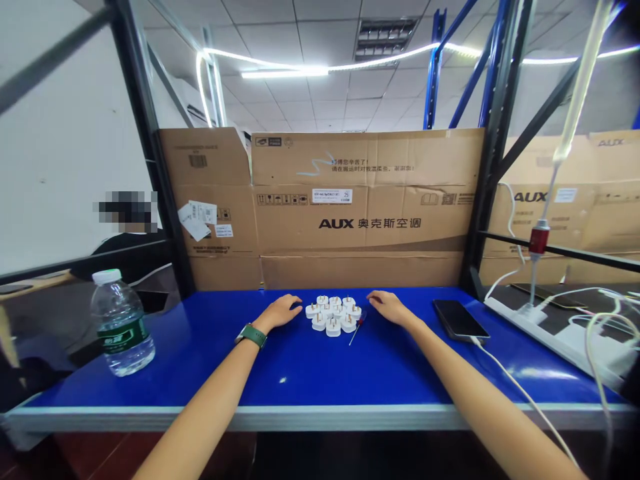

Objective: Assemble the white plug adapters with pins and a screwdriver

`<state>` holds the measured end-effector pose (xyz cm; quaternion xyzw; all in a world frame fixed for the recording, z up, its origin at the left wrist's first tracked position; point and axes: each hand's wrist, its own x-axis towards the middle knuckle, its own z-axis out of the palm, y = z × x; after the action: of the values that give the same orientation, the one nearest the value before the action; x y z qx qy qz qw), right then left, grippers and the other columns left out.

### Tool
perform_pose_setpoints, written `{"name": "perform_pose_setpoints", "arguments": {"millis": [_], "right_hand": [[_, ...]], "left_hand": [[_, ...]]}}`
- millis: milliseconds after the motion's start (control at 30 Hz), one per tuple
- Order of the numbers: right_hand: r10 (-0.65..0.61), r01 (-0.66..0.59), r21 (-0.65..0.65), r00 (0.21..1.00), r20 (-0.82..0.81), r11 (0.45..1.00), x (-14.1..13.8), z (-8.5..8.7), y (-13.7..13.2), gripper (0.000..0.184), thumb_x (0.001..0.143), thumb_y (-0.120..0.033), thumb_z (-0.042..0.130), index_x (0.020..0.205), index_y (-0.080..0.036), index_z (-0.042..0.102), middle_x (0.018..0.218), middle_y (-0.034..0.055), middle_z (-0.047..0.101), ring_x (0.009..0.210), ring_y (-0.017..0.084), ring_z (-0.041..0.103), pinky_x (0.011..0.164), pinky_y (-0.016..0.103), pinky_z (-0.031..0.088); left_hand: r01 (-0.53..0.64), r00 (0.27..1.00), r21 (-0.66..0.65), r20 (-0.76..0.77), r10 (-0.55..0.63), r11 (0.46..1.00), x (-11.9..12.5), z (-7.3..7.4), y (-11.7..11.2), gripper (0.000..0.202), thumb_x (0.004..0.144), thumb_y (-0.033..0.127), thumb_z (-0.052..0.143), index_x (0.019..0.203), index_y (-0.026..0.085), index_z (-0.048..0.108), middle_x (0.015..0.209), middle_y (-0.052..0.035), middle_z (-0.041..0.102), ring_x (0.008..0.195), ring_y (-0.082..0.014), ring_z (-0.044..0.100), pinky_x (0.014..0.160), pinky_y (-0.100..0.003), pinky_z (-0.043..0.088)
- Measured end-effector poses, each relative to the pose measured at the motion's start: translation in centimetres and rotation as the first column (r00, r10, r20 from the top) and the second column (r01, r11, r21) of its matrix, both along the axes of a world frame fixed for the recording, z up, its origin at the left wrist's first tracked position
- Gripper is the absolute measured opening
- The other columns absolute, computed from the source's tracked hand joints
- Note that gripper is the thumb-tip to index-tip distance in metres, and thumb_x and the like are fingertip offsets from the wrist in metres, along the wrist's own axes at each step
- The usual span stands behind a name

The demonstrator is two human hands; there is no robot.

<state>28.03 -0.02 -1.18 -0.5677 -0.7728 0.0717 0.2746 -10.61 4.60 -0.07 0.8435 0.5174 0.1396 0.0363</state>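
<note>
The blue table [310,380] is viewed from head height, close by. The cardboard panel [360,240] is faced almost squarely.

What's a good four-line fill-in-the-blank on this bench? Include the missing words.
1. The white plugs lie ____ the left hand and the right hand.
2. The watch is worn on the ____ wrist.
3. The cap on the bottle is ____.
4. The phone lies nearer the ____ hand.

Missing words: between; left; white; right.
</note>
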Motion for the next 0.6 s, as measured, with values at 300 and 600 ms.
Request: {"name": "perform_pose_setpoints", "arguments": {"millis": [300, 600], "right_hand": [[0.290, -0.289, -0.030, 0.956, 0.048, 0.957, -0.4, 0.9, -1.7, 0.024, 0.089, -0.023, 0.061, 0.106, -0.021, 0.077, 0.107, 0.0086, 0.073, 0.101, 0.024, 0.065, 0.093, 0.037, 0.050], [0.279, -0.276, -0.066, 0.960, 0.041, 0.959, -0.2, 1.4, -1.7, 0.027, 0.078, -0.015, 0.068, 0.101, -0.021, 0.078, 0.103, 0.0063, 0.074, 0.102, 0.025, 0.064, 0.094, 0.037, 0.047]], "left_hand": [[0.304, 0.940, 0.052, 0.144, -0.309, 0.951, 1.9, 1.9, -2.4, 0.042, 0.090, 0.019, 0.045, 0.126, 0.023, 0.068, 0.131, -0.0040, 0.069, 0.124, -0.0219, 0.060, 0.113, -0.036, 0.044], [0.343, 0.930, -0.034, 0.152, -0.334, 0.939, 1.7, 2.4, -3.1, 0.065, 0.077, 0.013, 0.051, 0.140, 0.024, 0.060, 0.145, -0.0022, 0.061, 0.133, -0.0237, 0.056, 0.118, -0.036, 0.039]]}}
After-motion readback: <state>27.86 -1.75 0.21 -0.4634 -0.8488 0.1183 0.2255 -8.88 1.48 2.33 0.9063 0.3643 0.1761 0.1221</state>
